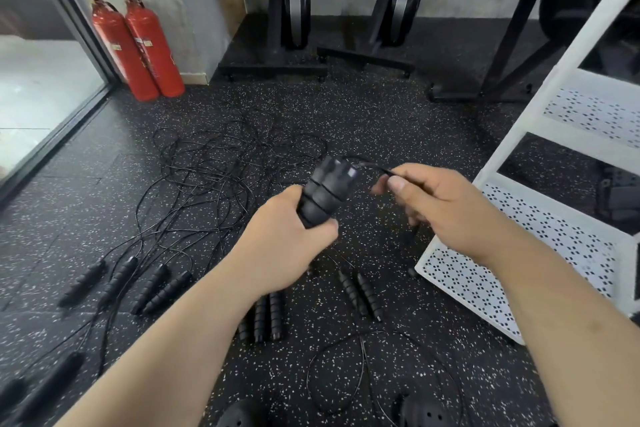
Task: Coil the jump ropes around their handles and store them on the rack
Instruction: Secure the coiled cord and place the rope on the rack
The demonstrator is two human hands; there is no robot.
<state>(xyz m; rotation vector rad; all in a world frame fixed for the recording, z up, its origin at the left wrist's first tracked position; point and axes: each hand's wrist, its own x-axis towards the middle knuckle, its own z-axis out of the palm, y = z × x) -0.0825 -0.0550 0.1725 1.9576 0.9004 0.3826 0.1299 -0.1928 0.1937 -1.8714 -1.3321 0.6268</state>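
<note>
Black ridged handles (323, 191) half-hidden under curled fingers (290, 195) of the left hand (287, 243), blurred rope (375, 166) pinched by the right hand (446, 204)

handles (322, 194): matt ribbed foam | rack (519, 274): white perforated metal | floor (381, 121): speckled rubber
</note>
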